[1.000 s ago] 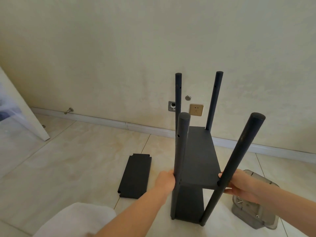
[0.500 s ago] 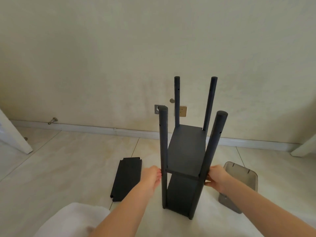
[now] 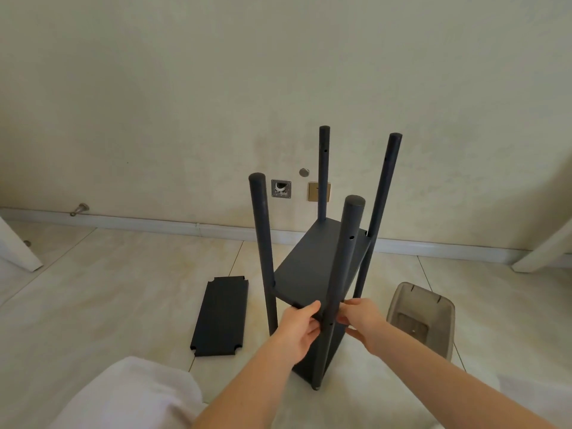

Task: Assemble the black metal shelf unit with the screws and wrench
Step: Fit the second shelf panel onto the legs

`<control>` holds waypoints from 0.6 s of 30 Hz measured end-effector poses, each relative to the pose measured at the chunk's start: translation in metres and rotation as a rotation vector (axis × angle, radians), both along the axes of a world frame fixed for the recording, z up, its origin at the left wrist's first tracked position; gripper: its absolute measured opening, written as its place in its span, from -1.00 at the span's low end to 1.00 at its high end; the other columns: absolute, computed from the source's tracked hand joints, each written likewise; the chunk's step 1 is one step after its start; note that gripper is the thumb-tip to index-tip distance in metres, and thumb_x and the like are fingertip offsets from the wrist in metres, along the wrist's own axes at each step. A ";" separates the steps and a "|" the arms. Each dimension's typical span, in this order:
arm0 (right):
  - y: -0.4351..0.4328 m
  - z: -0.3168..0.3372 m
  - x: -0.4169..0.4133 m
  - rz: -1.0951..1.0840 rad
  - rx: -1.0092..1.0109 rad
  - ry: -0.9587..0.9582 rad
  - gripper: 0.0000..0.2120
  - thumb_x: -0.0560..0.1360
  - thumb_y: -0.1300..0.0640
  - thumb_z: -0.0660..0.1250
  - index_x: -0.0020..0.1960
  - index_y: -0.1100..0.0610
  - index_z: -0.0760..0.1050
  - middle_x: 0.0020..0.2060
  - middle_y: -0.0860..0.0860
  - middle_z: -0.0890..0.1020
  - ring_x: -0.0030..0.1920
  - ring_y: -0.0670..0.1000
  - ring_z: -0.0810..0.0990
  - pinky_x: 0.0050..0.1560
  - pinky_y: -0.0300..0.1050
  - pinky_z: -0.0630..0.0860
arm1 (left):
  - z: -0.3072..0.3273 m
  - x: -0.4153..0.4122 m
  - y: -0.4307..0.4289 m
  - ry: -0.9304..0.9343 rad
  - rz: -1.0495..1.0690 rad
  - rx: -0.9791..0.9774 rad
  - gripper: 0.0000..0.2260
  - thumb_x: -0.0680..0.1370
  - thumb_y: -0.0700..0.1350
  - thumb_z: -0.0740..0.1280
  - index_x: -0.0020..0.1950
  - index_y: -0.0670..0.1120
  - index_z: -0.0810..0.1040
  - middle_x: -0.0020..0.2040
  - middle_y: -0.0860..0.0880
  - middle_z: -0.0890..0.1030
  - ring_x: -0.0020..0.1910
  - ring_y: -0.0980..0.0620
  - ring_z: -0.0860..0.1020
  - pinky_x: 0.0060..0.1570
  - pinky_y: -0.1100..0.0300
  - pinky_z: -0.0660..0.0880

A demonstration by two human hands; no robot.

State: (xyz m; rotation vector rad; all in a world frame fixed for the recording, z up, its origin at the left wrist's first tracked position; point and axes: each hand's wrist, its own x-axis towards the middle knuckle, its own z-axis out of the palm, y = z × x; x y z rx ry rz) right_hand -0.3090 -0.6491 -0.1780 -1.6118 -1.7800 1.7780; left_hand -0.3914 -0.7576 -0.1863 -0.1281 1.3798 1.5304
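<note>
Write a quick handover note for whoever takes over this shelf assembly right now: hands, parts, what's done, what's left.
Left hand: grips the middle shelf at its front corner.
Right hand: at the near post; grip unclear.
Parts: loose shelf panel flat on the floor, left of the shelf unit; grey bin to its right. No wrench in view.
Done: four posts up, two shelves fitted.
Left: probably fit the loose panel on top, then tighten screws.

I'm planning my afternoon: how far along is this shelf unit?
Done: the shelf unit stands with upper panel and lower panel fitted. In hand: left hand and right hand grip the near post at the upper panel's corner. Left: fitting the loose panel on the floor.
</note>
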 end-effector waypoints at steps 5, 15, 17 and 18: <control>0.005 0.002 0.006 0.053 0.013 0.015 -0.91 0.56 0.14 0.39 -0.12 0.13 0.58 -0.05 0.15 0.67 -0.01 0.11 0.66 0.00 -0.07 0.61 | 0.001 0.000 -0.004 0.024 -0.015 0.037 -0.75 0.64 -0.23 0.32 0.33 -0.20 0.49 0.18 -0.17 0.66 0.15 -0.11 0.64 0.35 -0.06 0.46; 0.057 -0.015 0.034 0.094 -0.130 -0.018 -0.73 0.65 0.06 0.22 0.13 0.24 0.56 0.06 0.13 0.66 0.07 0.13 0.62 0.15 0.03 0.54 | -0.006 -0.001 -0.002 0.025 0.017 0.061 -0.80 0.64 -0.21 0.33 0.26 -0.18 0.52 0.18 -0.13 0.66 0.16 -0.08 0.65 0.35 -0.03 0.46; 0.073 -0.033 0.044 0.101 -0.058 -0.093 -0.77 0.64 0.12 0.24 0.15 0.28 0.52 0.07 0.17 0.62 0.02 0.15 0.58 0.07 0.02 0.52 | -0.008 -0.002 -0.001 0.018 0.025 0.057 -0.82 0.63 -0.20 0.33 0.23 -0.17 0.53 0.15 -0.12 0.66 0.10 -0.05 0.66 0.34 -0.02 0.45; 0.080 -0.042 0.049 0.101 -0.014 -0.133 -0.79 0.63 0.16 0.26 0.13 0.31 0.50 0.03 0.19 0.60 -0.02 0.15 0.55 0.03 0.03 0.51 | -0.009 -0.002 -0.001 0.015 0.031 0.054 -0.83 0.63 -0.19 0.34 0.21 -0.16 0.53 0.14 -0.11 0.66 0.08 -0.04 0.66 0.34 -0.02 0.45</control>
